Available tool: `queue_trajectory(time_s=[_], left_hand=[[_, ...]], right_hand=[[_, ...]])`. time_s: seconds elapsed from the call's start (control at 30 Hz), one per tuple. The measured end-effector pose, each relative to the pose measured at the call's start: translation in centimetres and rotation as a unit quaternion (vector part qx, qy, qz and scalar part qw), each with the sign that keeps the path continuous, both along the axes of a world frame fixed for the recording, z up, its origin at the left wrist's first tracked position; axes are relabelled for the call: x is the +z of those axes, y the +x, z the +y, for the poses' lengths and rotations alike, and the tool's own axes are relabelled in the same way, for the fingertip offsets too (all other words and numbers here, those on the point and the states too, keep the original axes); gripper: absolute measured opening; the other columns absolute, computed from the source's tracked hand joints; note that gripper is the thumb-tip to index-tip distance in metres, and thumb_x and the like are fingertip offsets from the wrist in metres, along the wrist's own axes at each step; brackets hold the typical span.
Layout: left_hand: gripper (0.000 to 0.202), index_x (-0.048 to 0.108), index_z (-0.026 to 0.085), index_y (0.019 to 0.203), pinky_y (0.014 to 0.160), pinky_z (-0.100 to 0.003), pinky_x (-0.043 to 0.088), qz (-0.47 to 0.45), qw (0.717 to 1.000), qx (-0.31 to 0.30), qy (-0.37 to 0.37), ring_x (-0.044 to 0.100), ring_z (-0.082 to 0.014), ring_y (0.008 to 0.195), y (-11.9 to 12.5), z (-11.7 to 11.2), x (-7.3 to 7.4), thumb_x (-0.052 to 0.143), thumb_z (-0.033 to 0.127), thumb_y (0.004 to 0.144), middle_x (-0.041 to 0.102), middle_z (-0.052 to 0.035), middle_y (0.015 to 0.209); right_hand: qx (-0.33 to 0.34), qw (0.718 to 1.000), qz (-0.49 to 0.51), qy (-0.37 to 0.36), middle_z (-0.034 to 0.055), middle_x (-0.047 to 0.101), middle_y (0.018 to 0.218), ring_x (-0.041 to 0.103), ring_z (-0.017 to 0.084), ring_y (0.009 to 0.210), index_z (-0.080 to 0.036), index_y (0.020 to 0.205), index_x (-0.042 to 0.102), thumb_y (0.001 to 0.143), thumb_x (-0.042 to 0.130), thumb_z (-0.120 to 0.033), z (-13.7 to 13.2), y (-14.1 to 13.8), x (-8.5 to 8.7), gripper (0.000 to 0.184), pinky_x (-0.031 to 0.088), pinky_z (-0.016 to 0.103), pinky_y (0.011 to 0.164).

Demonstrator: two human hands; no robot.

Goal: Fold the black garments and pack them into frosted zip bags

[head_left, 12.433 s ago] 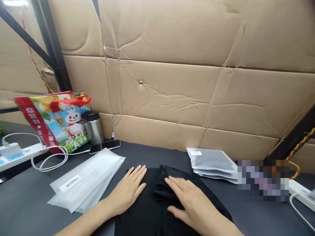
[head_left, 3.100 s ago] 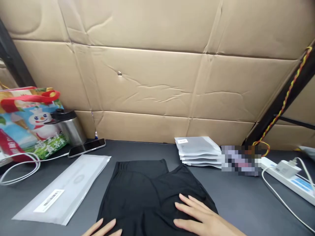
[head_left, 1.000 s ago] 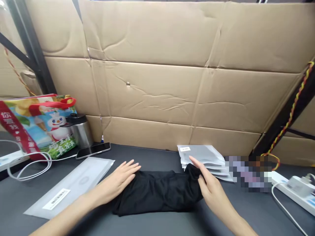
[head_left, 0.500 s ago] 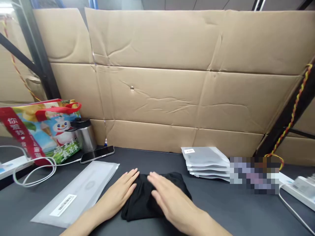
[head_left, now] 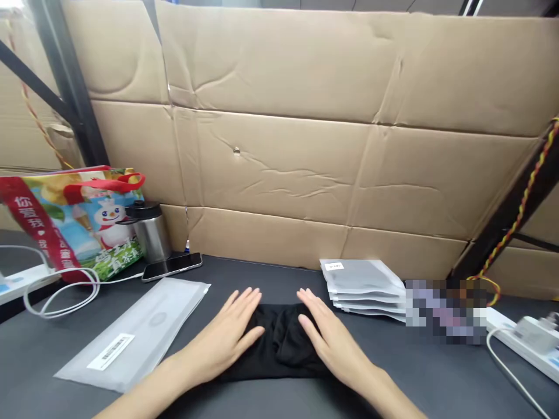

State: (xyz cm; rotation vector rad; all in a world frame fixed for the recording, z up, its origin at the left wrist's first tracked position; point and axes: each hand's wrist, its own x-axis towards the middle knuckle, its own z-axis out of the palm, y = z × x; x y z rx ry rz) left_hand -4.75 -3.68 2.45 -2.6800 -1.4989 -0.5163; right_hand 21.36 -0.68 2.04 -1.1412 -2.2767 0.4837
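The left hand (head_left: 222,343) and right hand (head_left: 334,349) rest flat, fingers (head_left: 244,299) spread and ungripping, on a folded black garment (head_left: 279,343), soft and light, best lifted by its folded ends.

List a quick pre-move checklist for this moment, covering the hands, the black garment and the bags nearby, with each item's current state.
Left hand on the black folded garment: ok, flat on its left end.
Right hand on the garment: ok, flat on its right end.
Garment's ends squared: cannot tell, the hands cover them.
Barcode-labelled frosted plastic bag apart from the garment: ok, lying to its left.
Stack of frosted zip bags apart from the garment: ok, lying behind and right of it.
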Motion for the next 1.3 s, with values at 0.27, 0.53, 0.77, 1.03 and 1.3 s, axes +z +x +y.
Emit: queue_trajectory(time_s=[0.27, 0.53, 0.77, 1.03, 1.3], left_hand=[[0.061, 0.025, 0.006, 0.144, 0.111, -0.047, 0.025, 0.066, 0.990, -0.123, 0.010, 0.021, -0.0300, 0.137, 9.0, 0.1, -1.0, 0.048, 0.023, 0.090, 0.028, -0.0179, 0.148], [0.047, 0.030, 0.005, 0.141, 0.108, -0.048, 0.031, 0.033, 0.999, -0.035, 0.015, 0.027, -0.0282, 0.135, 9.9, 1.2, -2.9, 0.035, 0.015, 0.095, 0.036, -0.0200, 0.144], [0.046, 0.026, 0.017, 0.145, 0.113, -0.045, 0.021, -0.055, 0.997, -0.037, -0.036, 0.020, -0.0216, 0.139, 4.6, 1.3, 0.3, 0.028, 0.030, 0.101, 0.030, -0.0079, 0.150], [0.039, 0.042, 0.026, 0.137, 0.111, -0.043, 0.026, -0.087, 0.992, 0.013, -0.087, 0.031, -0.0202, 0.135, -2.1, 1.6, -2.1, 0.033, 0.028, 0.099, 0.043, -0.0015, 0.143], [0.040, 0.039, 0.024, 0.139, 0.111, -0.042, 0.026, -0.092, 0.994, 0.002, -0.066, 0.029, -0.0187, 0.136, -2.2, 1.6, -3.0, 0.032, 0.024, 0.100, 0.042, -0.0032, 0.144]], right_hand=[[-0.106, 0.982, 0.138, -0.072, 0.0091, 0.048, 0.138, 0.040, 0.023, 0.130, -0.017, 0.132, 0.047, 0.091, 0.036, -0.048, 1.6, 1.3, -1.7, 0.053, 0.029, 0.042, 0.110], [-0.145, 0.940, 0.275, -0.139, 0.0079, 0.039, 0.144, 0.036, 0.023, 0.132, -0.022, 0.140, 0.033, 0.087, 0.043, -0.044, 1.3, -0.8, -3.4, 0.058, 0.030, 0.043, 0.108], [-0.068, 0.955, 0.284, -0.058, 0.0057, 0.046, 0.139, 0.042, 0.019, 0.128, -0.024, 0.138, 0.036, 0.080, 0.040, -0.016, 2.3, 0.4, -2.1, 0.059, 0.032, 0.042, 0.108], [0.075, 0.990, 0.004, 0.123, 0.0014, 0.025, 0.152, 0.029, 0.017, 0.136, -0.027, 0.145, 0.022, 0.076, 0.029, 0.003, -0.6, -1.7, 2.9, 0.076, 0.030, 0.036, 0.110], [0.168, 0.972, -0.104, 0.127, 0.0070, 0.028, 0.149, 0.031, 0.022, 0.134, -0.017, 0.147, 0.019, 0.089, 0.045, -0.022, -5.1, -6.7, -0.4, 0.063, 0.031, 0.034, 0.110]])
